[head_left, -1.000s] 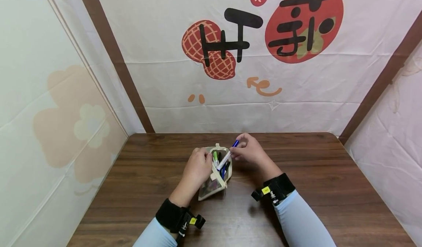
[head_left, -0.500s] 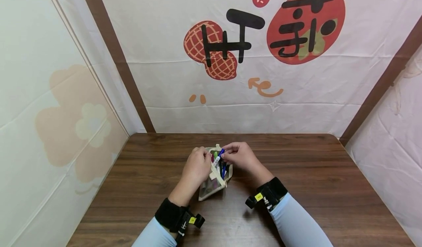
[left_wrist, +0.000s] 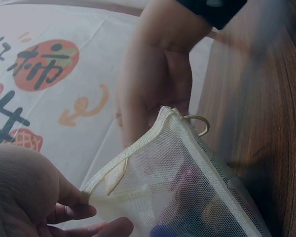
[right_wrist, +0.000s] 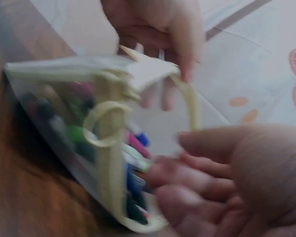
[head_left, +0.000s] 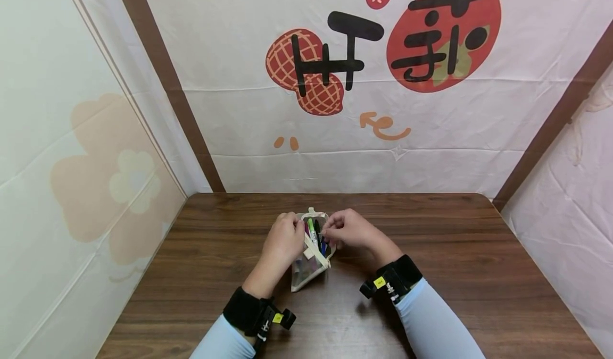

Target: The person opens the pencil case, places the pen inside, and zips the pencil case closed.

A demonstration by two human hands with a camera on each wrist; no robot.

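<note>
A cream-trimmed mesh pencil case (head_left: 306, 274) leans on the table, unzipped, with its opening toward my right hand. Several pens and markers lie inside, among them a green marker (head_left: 312, 227). My left hand (head_left: 283, 242) pinches the case's rim, seen at the corner (left_wrist: 86, 196) in the left wrist view. At the opening's other side is my right hand (head_left: 351, 228), its thumb and fingers bent around the rim area. The right wrist view is blurred there. No pen shows between the right fingers (right_wrist: 172, 173), and whether they touch the rim is unclear.
The brown wooden table (head_left: 431, 252) extends to both sides of the case. Behind it hangs a printed white cloth (head_left: 239, 109). A metal-coloured ring (left_wrist: 200, 125) hangs from the case's zipper end. Both wrists carry black camera straps (head_left: 399, 275).
The right hand lowered a blue-capped marker into the case and now no longer visibly holds it. The case's top has shifted slightly left. My left hand stays on the rim.
</note>
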